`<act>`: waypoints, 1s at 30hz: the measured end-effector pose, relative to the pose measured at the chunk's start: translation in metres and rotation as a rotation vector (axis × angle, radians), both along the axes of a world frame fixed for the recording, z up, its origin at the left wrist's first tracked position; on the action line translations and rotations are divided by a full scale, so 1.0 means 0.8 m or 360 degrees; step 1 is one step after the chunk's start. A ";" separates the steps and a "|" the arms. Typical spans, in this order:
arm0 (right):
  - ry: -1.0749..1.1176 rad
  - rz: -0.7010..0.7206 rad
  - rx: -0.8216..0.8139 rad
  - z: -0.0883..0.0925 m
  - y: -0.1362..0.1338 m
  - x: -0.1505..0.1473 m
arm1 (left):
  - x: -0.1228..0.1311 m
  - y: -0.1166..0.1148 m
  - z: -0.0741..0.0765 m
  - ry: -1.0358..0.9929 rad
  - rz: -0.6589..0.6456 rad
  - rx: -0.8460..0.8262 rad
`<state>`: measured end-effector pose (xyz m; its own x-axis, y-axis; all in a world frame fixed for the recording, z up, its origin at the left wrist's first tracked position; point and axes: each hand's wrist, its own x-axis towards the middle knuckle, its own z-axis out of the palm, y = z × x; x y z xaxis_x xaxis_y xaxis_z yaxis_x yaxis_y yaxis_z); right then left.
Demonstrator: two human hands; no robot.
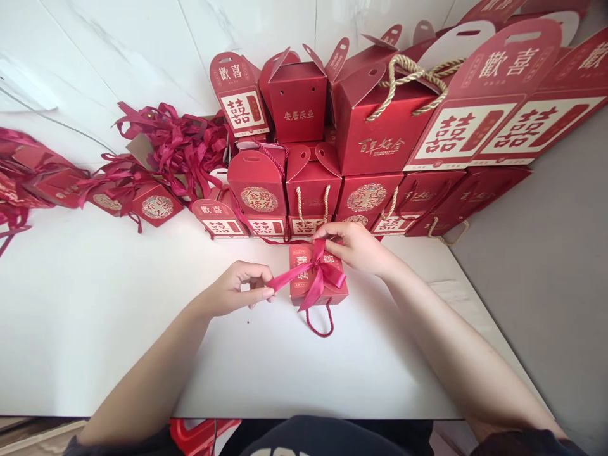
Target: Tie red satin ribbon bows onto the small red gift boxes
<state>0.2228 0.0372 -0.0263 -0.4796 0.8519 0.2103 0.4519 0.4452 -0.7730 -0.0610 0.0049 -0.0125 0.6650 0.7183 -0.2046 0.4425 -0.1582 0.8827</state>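
Observation:
A small red gift box (295, 291) with pale lettering sits on the white table in front of me. Across its top lies a dark pink ribbon (332, 277) looped into a bow. My left hand (244, 288), to the left of the box, pinches one ribbon tail between thumb and fingers and holds it stretched. At the box's far side, my right hand (354, 247) has its fingers closed on a ribbon loop; some fingertips are hidden behind it. A twisted red cord handle (320, 334) hangs from the box's near side onto the table.
Stacked red gift boxes (370, 196) line the wall behind. Left of them is a heap of pink ribbons (178, 142), with ribboned boxes (156, 202) farther left. A grey panel (536, 253) borders the white table (118, 316) on the right. Something red (199, 437) shows below the near edge.

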 end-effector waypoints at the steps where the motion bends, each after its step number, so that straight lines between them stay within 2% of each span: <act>1: 0.0000 0.0001 0.0002 0.000 -0.001 -0.001 | -0.001 0.001 0.000 0.0088 -0.0003 0.0020; 3: 0.0005 0.0012 -0.0016 0.001 -0.002 -0.002 | -0.003 0.005 -0.004 0.0248 -0.0016 0.0026; 5: 0.0026 0.0076 -0.0102 0.004 -0.003 0.000 | -0.004 0.009 -0.012 0.0274 0.0028 -0.0003; 9: 0.0096 0.0244 -0.0339 0.020 -0.005 0.019 | 0.002 0.017 -0.032 0.0007 0.0355 0.0007; 11: 0.0060 0.0137 -0.0320 0.034 -0.010 0.029 | 0.009 0.017 -0.035 -0.0144 0.0491 0.0022; 14: -0.0120 -0.0109 -0.0369 0.056 -0.024 0.034 | 0.022 0.011 -0.032 -0.0246 0.0558 0.0046; 15: -0.0173 -0.0083 -0.0459 0.062 -0.030 0.033 | 0.025 0.008 -0.031 -0.0259 0.0555 0.0026; 18: -0.0232 0.0217 -0.0781 0.072 -0.043 0.026 | 0.032 0.001 -0.028 -0.0262 0.0534 -0.0099; 20: -0.0212 0.0341 -0.0952 0.071 -0.044 0.024 | 0.032 -0.001 -0.028 -0.0270 0.0540 -0.0146; 25: -0.0066 0.0412 -0.1296 0.057 -0.024 0.033 | 0.027 0.000 -0.029 -0.0332 0.0505 -0.0292; 30: 0.0023 0.0547 -0.1296 0.039 -0.005 0.038 | 0.026 0.001 -0.032 -0.0370 0.0456 -0.0354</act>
<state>0.2529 0.0330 0.0051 -0.7388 0.5489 -0.3909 0.3821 -0.1365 -0.9140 -0.0400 0.0060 -0.0383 0.4919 0.8359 -0.2436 0.2263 0.1474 0.9628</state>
